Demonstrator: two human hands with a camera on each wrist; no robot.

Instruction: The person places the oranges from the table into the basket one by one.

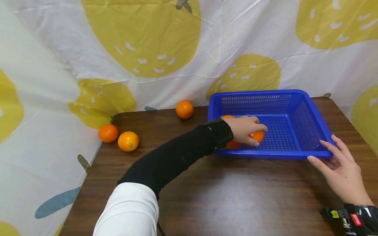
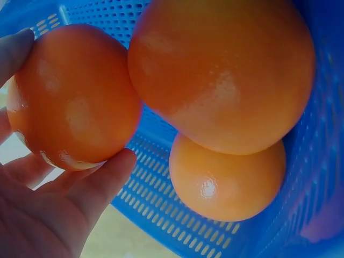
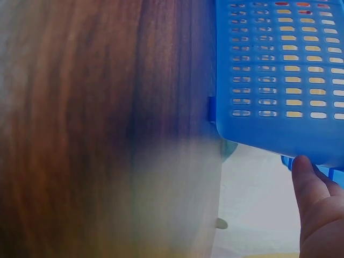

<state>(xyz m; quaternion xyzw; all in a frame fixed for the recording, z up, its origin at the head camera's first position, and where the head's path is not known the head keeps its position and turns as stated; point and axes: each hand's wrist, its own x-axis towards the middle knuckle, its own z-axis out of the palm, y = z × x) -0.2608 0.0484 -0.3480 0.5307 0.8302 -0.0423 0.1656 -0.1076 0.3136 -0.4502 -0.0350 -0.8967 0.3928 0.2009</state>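
My left hand [image 1: 244, 128] reaches into the blue plastic basket [image 1: 260, 153] and grips an orange [image 1: 258, 136], thumb and fingers spread round it. In the left wrist view, that orange [image 2: 78, 99] is beside two more oranges, a large-looking near one [image 2: 226, 75] and one partly behind it [image 2: 228, 180]. From the head, my forearm and hand partly hide these two. My right hand [image 1: 342, 170] holds the basket's front right corner, thumb at the front rim and fingers over the side. The right wrist view shows my thumb [image 3: 314, 207] against the basket's rim [image 3: 258, 141].
On the brown wooden table [image 1: 224, 196], one orange [image 1: 184, 109] lies at the back, left of the basket. Two others, a redder one [image 1: 108, 133] and a lighter one [image 1: 128, 141], lie near the left edge. A patterned cloth [image 1: 165, 59] hangs behind.
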